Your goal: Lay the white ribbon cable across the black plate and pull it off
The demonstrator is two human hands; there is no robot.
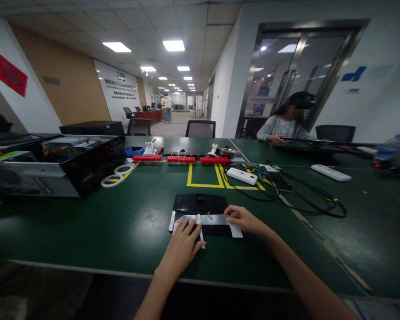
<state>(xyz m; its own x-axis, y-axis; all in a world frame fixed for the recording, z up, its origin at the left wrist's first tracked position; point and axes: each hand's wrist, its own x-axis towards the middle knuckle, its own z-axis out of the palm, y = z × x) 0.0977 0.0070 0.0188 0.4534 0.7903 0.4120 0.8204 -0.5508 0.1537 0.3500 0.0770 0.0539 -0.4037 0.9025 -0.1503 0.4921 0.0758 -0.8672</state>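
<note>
A glossy black panel lies flat on the green table in front of me. Across its near part runs a flat silver strip, with white ribbed strips hanging past the near edge. My left hand rests palm down on the strip's left part, fingers stretched and spread, covering some of it. At the right end of the strip, my right hand pinches its edge between thumb and fingers. The fingertip contact there is small and partly hidden.
An open computer case stands at the left, with white rings beside it. Red bins line the back. A white device and tangled cables lie at the right. Another person sits across the table.
</note>
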